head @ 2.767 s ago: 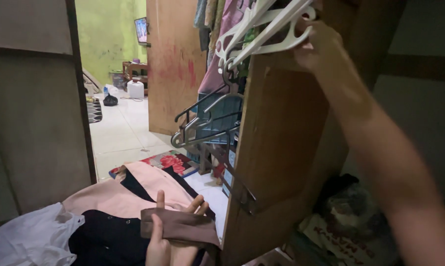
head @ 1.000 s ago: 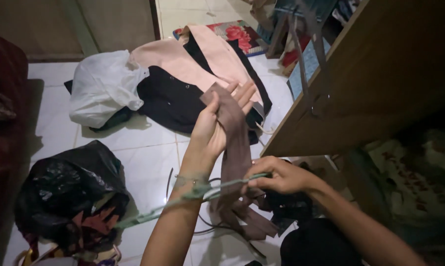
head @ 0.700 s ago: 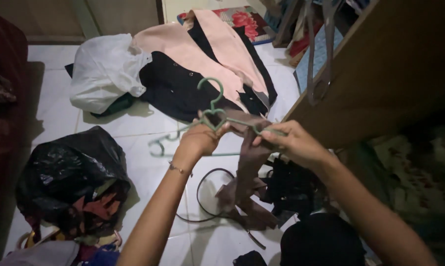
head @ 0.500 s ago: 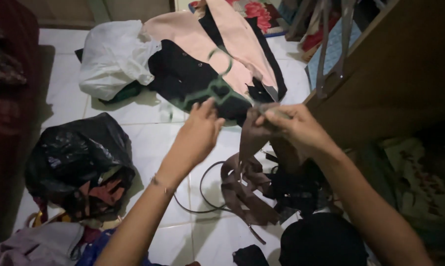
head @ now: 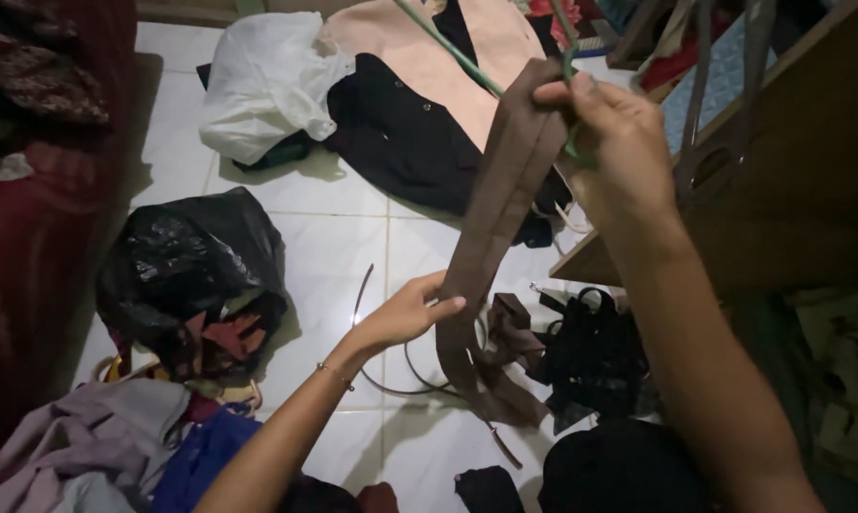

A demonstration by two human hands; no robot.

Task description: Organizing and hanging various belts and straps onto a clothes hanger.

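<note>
The long brown fabric strip (head: 491, 218) hangs from the thin green plastic hanger (head: 467, 62) at top centre, its lower end lying on the white tiled floor (head: 334, 247). Behind it lies the pink-and-black garment (head: 400, 114), with the white plastic bag (head: 267, 81) to its left. The black plastic bag (head: 187, 271) sits lower left; the wooden wardrobe panel (head: 790, 161) stands right
</note>
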